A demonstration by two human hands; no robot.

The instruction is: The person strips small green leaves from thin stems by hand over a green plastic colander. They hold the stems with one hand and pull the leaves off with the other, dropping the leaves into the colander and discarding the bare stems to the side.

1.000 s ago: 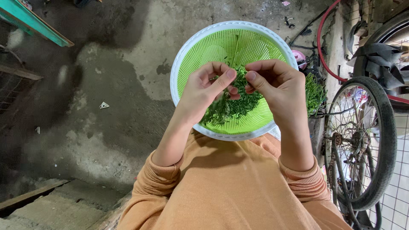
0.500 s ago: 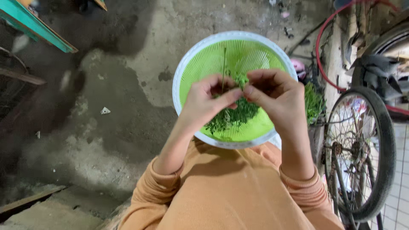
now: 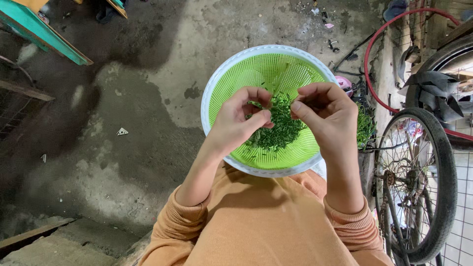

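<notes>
From the head cam: a green mesh colander (image 3: 300,148) with a white rim sits on the person's lap in orange sleeves, and it's got a pile of leafy green herbs (image 3: 278,129) heaped around its middle and near side. Left hand (image 3: 236,123) and right hand (image 3: 327,113) both hover right over that pile, fingers curled in and pinched together on bits of the greens, thumbs nearly meeting. Bare concrete floor (image 3: 138,113) spreads open to the left, while a bicycle wheel (image 3: 419,187) crowds in close on the right.
</notes>
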